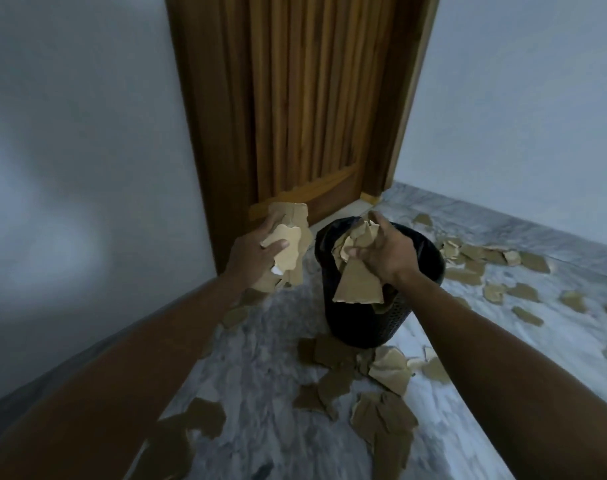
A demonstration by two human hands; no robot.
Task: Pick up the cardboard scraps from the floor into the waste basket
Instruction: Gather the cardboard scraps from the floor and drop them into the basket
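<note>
Fingers (276, 244) of my left hand (252, 252) are clamped around a stack of at least three cardboard scraps (288, 249), held just left of the one black waste basket (364, 320), while my right hand (387, 252) grips a second bunch of several scraps (357, 282) directly over the basket's open mouth. Dozens more torn pieces (381, 407) lie scattered on the marble floor (260, 358) around the basket, too many and too blurred for an exact count. One wooden door (305, 98) stands behind.
</note>
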